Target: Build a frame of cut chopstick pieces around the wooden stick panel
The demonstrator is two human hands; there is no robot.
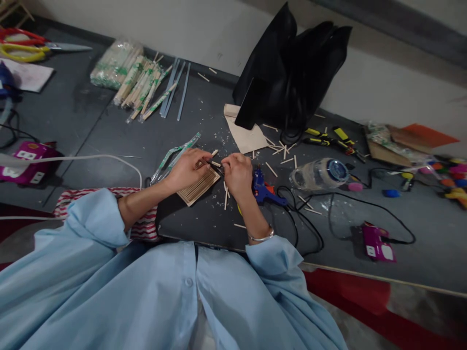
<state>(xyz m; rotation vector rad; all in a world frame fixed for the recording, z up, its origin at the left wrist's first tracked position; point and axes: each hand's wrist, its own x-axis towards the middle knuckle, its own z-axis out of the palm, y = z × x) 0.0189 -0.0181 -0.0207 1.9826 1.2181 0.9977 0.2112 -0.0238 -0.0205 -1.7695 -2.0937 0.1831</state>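
Observation:
My left hand [187, 169] rests on a small flat panel of wooden sticks glued side by side [199, 188] and pinches a thin stick at its top edge. My right hand [237, 174] is closed on the other end of that stick [215, 164], close to a dark tool tip I cannot make out. Both hands meet over the grey board [109, 136], just above the panel. A blue glue gun [263, 190] lies right beside my right hand.
Packs of chopsticks [134, 80] and glue rods [175, 87] lie far left. A black bag [288, 73] stands behind. A clear plastic bottle [317, 174], yellow-handled pliers [328, 138], purple power strips [377, 243], black cables, red and yellow scissors [25, 46] and cut stick bits lie around.

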